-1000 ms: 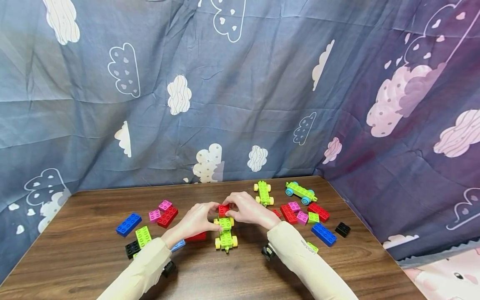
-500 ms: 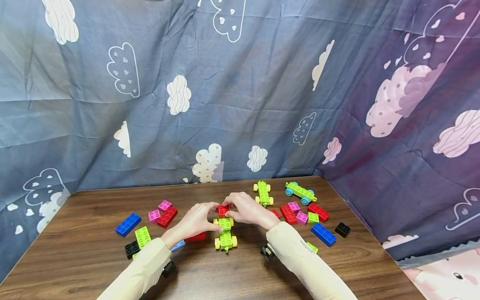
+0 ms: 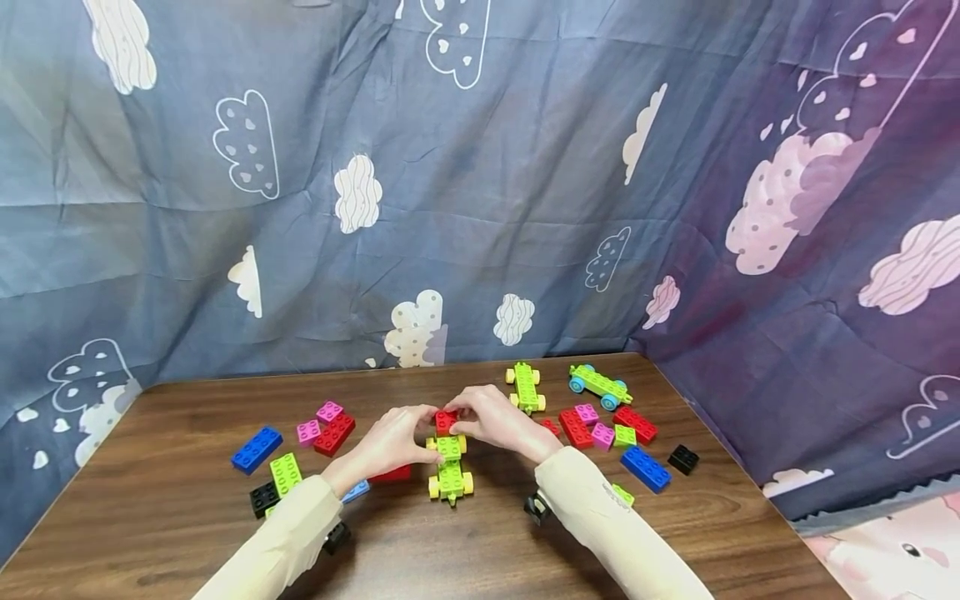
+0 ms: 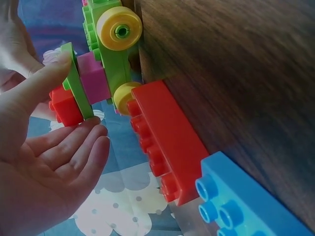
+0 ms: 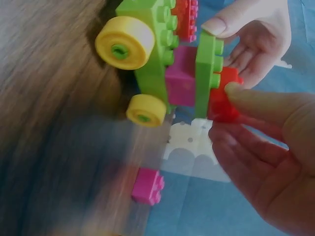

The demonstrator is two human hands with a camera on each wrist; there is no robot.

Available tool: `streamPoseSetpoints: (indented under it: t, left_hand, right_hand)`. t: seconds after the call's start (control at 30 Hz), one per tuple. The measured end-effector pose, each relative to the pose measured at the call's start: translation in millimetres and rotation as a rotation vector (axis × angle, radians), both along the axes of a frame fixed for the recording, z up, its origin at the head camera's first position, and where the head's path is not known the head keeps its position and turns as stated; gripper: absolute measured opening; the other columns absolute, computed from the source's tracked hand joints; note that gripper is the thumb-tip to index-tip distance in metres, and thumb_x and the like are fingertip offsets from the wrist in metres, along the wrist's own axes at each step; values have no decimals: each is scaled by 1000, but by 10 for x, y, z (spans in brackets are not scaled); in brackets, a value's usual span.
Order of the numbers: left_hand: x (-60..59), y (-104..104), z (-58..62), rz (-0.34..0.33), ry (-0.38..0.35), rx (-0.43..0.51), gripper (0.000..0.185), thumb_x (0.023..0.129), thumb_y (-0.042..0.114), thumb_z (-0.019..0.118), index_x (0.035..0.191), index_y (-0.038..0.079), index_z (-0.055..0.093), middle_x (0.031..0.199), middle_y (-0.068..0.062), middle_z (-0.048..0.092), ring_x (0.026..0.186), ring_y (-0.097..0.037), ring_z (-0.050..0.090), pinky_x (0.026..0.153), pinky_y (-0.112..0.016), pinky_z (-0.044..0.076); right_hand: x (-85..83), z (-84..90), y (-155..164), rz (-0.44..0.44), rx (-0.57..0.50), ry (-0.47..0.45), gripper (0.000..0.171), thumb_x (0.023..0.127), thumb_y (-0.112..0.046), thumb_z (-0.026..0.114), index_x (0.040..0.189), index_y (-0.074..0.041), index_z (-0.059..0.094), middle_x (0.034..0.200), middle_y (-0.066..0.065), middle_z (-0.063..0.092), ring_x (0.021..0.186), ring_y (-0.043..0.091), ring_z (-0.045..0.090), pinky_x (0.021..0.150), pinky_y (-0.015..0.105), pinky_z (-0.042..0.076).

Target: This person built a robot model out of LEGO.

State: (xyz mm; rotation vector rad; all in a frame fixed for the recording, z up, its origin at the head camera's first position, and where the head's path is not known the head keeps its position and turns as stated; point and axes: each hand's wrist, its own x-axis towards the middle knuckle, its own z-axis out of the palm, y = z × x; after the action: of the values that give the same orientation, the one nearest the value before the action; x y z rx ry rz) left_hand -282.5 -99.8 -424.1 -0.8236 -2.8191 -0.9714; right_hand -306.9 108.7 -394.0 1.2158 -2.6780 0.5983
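A green toy car base with yellow wheels stands on the table between the hands. On its studs sits a pink brick, hidden from above by a thin green plate. A square red brick tops the far end of that plate. My left hand pinches the plate lengthwise, thumb at its near end and fingertips at the far end. The red brick is held between thumb and fingers of my right hand.
A long red brick and a light blue brick lie left of the base. Further left are blue, green, black and pink bricks. Two more car bases, one yellow-wheeled and one blue-wheeled, stand back right, behind several loose bricks.
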Motion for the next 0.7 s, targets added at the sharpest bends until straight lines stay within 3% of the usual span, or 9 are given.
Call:
streamPoseSetpoints:
  t: [0.27, 0.5, 0.7]
  left_hand:
    - [39, -4, -46, 8, -11, 41, 65, 75, 31, 87, 126, 7, 54, 118, -13, 70, 104, -27, 69, 88, -48, 56]
    - [33, -8, -25, 1, -7, 17, 61, 75, 33, 86, 122, 7, 58, 118, -13, 71, 103, -26, 69, 88, -47, 57]
    - [30, -21, -12, 4, -10, 7, 60, 75, 31, 87, 121, 6, 59, 117, -12, 71, 101, -25, 69, 88, -46, 58]
  right_hand:
    - [-28, -34, 98, -45, -86, -146, 26, 87, -17, 76, 109, -5, 75, 101, 6, 77, 87, 17, 70, 76, 32, 58]
    - [-31, -45, 114, -84, -96, -171, 20, 87, -20, 76, 104, -10, 77, 97, 1, 77, 78, 5, 62, 71, 19, 52]
    - [-10, -59, 85, -81, -100, -153, 20, 88, -17, 75, 105, -7, 77, 98, 4, 77, 79, 9, 63, 74, 23, 55]
